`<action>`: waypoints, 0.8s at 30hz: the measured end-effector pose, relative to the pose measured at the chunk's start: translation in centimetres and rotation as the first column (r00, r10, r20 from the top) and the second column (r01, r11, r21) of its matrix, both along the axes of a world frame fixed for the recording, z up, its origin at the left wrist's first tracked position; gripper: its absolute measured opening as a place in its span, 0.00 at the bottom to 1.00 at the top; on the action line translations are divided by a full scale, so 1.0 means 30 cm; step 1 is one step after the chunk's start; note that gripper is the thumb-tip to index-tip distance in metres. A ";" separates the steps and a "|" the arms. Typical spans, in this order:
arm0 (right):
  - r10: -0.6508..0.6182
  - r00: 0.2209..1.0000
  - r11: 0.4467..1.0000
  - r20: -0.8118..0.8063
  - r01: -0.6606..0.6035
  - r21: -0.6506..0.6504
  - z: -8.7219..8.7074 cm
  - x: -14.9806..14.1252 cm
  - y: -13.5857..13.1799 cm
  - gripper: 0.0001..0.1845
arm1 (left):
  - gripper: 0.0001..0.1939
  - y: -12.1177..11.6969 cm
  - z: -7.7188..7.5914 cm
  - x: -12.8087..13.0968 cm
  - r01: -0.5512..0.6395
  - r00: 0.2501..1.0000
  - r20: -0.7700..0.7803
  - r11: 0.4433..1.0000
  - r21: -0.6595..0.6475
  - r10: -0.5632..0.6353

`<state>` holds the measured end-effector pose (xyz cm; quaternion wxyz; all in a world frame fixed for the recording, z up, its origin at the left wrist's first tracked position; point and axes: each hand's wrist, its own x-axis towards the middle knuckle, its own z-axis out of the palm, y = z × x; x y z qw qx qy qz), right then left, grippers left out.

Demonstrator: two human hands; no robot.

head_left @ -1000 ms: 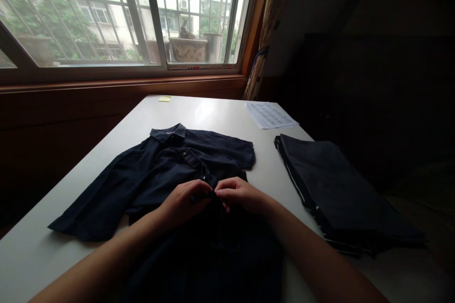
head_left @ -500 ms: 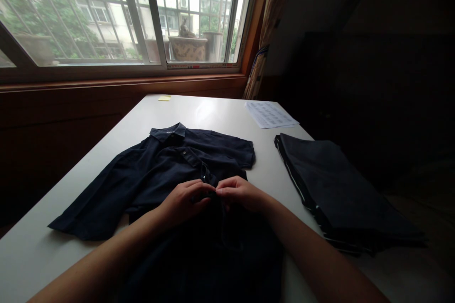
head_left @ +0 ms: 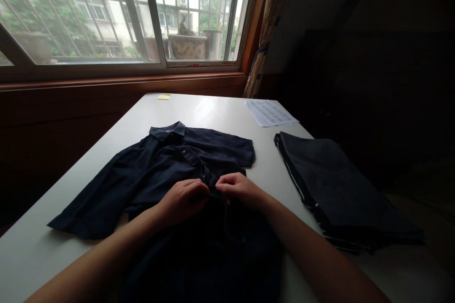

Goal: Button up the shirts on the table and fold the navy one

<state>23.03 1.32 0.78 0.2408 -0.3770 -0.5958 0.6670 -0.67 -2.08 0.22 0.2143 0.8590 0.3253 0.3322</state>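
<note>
A dark navy short-sleeved shirt (head_left: 142, 175) lies spread on the white table (head_left: 88, 165), its collar towards the window. Small buttons show at the collar and on the front strip, which is partly unfastened and bunched. My left hand (head_left: 186, 199) pinches the front edge of the shirt near its middle. Close beside it on the right, my right hand (head_left: 238, 189) pinches the same strip with thumb and forefinger. A narrow gap parts the two sets of fingertips. Whatever button or buttonhole lies between them is too dark to make out.
Dark folded cloth (head_left: 330, 180) is stacked at the table's right edge. Printed sheets (head_left: 272, 113) lie at the far right corner, a yellow sticky note (head_left: 164, 97) at the far left. Behind the table is a barred window (head_left: 106, 14) with a patterned curtain (head_left: 265, 42).
My fingertips, touching before, have drawn slightly apart, the left hand shifting a little to the left. The shirt lies almost as it did.
</note>
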 end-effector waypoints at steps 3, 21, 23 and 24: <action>-0.063 0.998 0.997 0.029 0.062 0.037 0.008 0.002 0.002 0.16 | 0.04 -0.002 0.014 0.002 -0.005 1.000 0.012 0.998 0.059 0.005; -0.033 0.983 0.655 0.181 -0.116 0.747 0.113 -0.026 -0.087 0.10 | 0.03 0.007 0.013 0.000 -0.063 0.998 0.019 0.983 0.172 0.061; -0.062 0.962 0.618 0.265 -0.172 0.767 0.106 -0.031 -0.092 0.11 | 0.04 0.007 0.011 0.003 -0.071 0.997 0.026 0.985 0.160 0.068; -0.082 0.949 0.605 0.305 -0.196 0.772 0.102 -0.032 -0.092 0.12 | 0.04 0.007 0.011 0.005 -0.079 0.997 0.029 0.986 0.150 0.076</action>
